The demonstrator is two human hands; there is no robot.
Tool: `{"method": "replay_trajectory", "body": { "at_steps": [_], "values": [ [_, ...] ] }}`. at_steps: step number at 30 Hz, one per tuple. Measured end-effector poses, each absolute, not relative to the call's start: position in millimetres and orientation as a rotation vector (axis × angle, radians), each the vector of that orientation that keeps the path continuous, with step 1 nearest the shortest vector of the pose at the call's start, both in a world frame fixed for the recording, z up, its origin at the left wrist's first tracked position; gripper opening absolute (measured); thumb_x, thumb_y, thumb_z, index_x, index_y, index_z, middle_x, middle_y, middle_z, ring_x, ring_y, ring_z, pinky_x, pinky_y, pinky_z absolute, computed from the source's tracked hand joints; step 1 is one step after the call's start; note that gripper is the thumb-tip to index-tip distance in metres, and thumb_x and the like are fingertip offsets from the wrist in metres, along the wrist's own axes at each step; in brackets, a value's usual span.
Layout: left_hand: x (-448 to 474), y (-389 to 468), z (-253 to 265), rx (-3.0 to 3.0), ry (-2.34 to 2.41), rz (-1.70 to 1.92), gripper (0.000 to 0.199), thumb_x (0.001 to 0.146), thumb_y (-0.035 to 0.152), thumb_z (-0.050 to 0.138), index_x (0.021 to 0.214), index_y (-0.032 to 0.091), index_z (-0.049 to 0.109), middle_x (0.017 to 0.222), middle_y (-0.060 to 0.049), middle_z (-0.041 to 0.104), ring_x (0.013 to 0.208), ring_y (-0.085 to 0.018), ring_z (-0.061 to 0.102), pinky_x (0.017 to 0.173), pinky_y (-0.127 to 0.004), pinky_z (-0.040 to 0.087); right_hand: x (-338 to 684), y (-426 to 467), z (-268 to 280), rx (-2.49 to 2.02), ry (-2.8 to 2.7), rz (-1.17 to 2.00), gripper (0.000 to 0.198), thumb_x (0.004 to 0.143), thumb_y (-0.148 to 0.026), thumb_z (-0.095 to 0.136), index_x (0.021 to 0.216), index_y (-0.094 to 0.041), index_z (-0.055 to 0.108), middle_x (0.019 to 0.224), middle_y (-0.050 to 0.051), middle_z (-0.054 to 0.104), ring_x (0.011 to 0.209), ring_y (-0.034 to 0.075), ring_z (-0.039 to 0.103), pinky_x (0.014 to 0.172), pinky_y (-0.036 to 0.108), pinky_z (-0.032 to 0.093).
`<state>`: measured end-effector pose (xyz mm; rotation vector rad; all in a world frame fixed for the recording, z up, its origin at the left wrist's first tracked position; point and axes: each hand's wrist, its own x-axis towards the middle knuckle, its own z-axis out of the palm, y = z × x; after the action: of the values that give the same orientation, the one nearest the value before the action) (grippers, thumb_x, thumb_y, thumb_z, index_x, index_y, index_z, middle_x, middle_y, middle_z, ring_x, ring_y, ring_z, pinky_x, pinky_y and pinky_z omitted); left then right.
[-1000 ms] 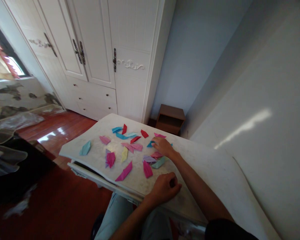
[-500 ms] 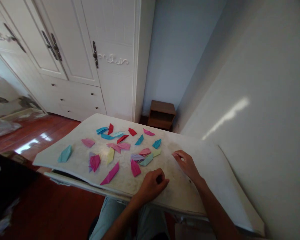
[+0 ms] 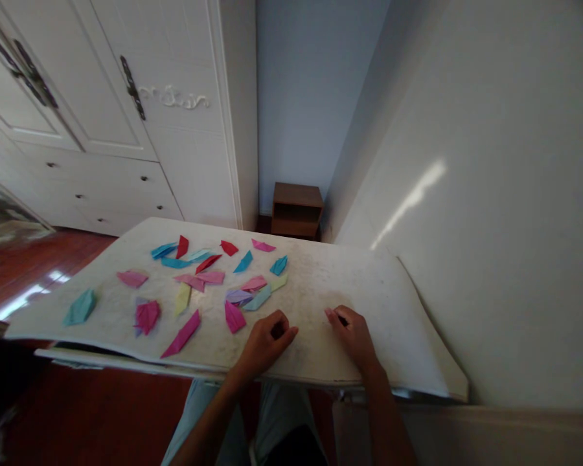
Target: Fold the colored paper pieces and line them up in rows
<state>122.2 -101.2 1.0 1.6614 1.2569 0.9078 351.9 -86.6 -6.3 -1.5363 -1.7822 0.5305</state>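
Note:
My left hand [image 3: 268, 342] rests at the near side of the white table [image 3: 315, 362], its fingers curled into a loose fist with nothing visible in it. Closest to it is a magenta folded paper piece [image 3: 234, 317]. To the right, my right hand [image 3: 354, 335] is also curled, thumb against the fingers, and I see nothing held there. Several other folded papers are scattered to the left, among them a pale green piece [image 3: 257, 299], a lavender piece [image 3: 238, 296], a yellow piece [image 3: 182, 299], a long magenta piece [image 3: 182, 334] and a teal piece [image 3: 80, 307].
Beyond the table stand a white wardrobe [image 3: 194, 155] and a small brown open cabinet [image 3: 297, 207]. A pale wall [image 3: 490, 226] runs along the right side. Red folded papers [image 3: 228, 247] and blue folded papers [image 3: 243, 261] lie toward the table's far edge.
The camera view has turned right, so the table and papers appear farther left. My right hand has come lower and nearer to me over the table; both hands stay curled.

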Motion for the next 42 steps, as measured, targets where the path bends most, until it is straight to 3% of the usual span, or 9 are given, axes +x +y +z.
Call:
{"method": "replay_trajectory", "body": {
  "at_steps": [4,22,24,26,29,33,36,40,42],
  "values": [
    [123,-102,2,1.656,1.272,0.914,0.03,0.084,0.042,0.058,0.069,0.017,0.05,0.06,0.004,0.049,0.055,-0.01,0.043,0.052,-0.022,0.031,351,-89,-8,-1.518,-1.865,0.508,0.04,0.094,-0.045,0.044,0.064,-0.019,0.051,0.065,0.001,0.052,0.063,0.015,0.047,0.062,0.027,0.035],
    [127,-99,2,1.56,1.362,1.019,0.027,0.082,0.04,0.057,0.068,0.02,0.047,0.053,0.006,0.047,0.046,-0.01,0.046,0.046,-0.021,0.032,355,-92,-10,-1.436,-1.88,0.55,0.038,0.094,-0.044,0.047,0.066,-0.019,0.052,0.067,0.001,0.054,0.066,0.016,0.049,0.064,0.028,0.036],
    [128,-97,0,1.584,1.432,1.08,0.023,0.083,0.039,0.055,0.073,0.02,0.048,0.061,0.003,0.054,0.046,-0.01,0.049,0.046,-0.022,0.036,355,-92,-10,-1.436,-1.879,0.552,0.038,0.094,-0.045,0.046,0.067,-0.019,0.052,0.067,0.002,0.054,0.066,0.016,0.05,0.064,0.028,0.036],
    [128,-97,-1,1.675,1.567,1.159,0.017,0.084,0.034,0.053,0.075,0.019,0.049,0.088,-0.005,0.064,0.047,-0.008,0.05,0.052,-0.025,0.042,355,-92,-10,-1.445,-1.877,0.553,0.039,0.094,-0.046,0.046,0.067,-0.019,0.052,0.067,0.002,0.055,0.066,0.017,0.05,0.064,0.028,0.037],
    [128,-98,2,1.779,1.858,1.171,0.013,0.084,0.028,0.052,0.074,0.019,0.049,0.124,-0.012,0.058,0.058,-0.011,0.058,0.064,-0.031,0.048,355,-92,-10,-1.454,-1.876,0.551,0.04,0.094,-0.047,0.046,0.067,-0.019,0.053,0.068,0.002,0.055,0.066,0.017,0.05,0.065,0.028,0.037],
    [130,-101,7,1.838,2.108,1.037,0.009,0.085,0.023,0.052,0.076,0.02,0.051,0.133,-0.012,0.055,0.106,-0.026,0.061,0.077,-0.036,0.05,355,-93,-9,-1.457,-1.876,0.549,0.04,0.094,-0.047,0.046,0.066,-0.019,0.052,0.068,0.002,0.056,0.066,0.017,0.051,0.064,0.028,0.037],
    [133,-102,10,1.851,2.176,0.859,0.008,0.086,0.024,0.052,0.08,0.02,0.055,0.129,-0.011,0.059,0.104,-0.028,0.063,0.074,-0.036,0.051,354,-93,-8,-1.455,-1.876,0.552,0.039,0.094,-0.046,0.045,0.067,-0.019,0.053,0.068,0.002,0.055,0.066,0.017,0.051,0.064,0.027,0.037],
    [133,-103,10,1.866,2.146,0.809,0.008,0.086,0.024,0.051,0.085,0.02,0.058,0.106,-0.008,0.068,0.096,-0.025,0.066,0.075,-0.035,0.051,355,-94,-7,-1.465,-1.873,0.547,0.039,0.094,-0.046,0.046,0.067,-0.019,0.053,0.067,0.002,0.055,0.065,0.016,0.05,0.064,0.027,0.038],
    [132,-104,9,1.869,2.137,0.866,0.007,0.086,0.022,0.051,0.085,0.02,0.058,0.114,-0.009,0.066,0.1,-0.025,0.065,0.078,-0.034,0.051,355,-94,-7,-1.464,-1.873,0.544,0.039,0.094,-0.046,0.046,0.067,-0.019,0.053,0.067,0.002,0.055,0.065,0.016,0.05,0.063,0.027,0.038]
  ]
}}
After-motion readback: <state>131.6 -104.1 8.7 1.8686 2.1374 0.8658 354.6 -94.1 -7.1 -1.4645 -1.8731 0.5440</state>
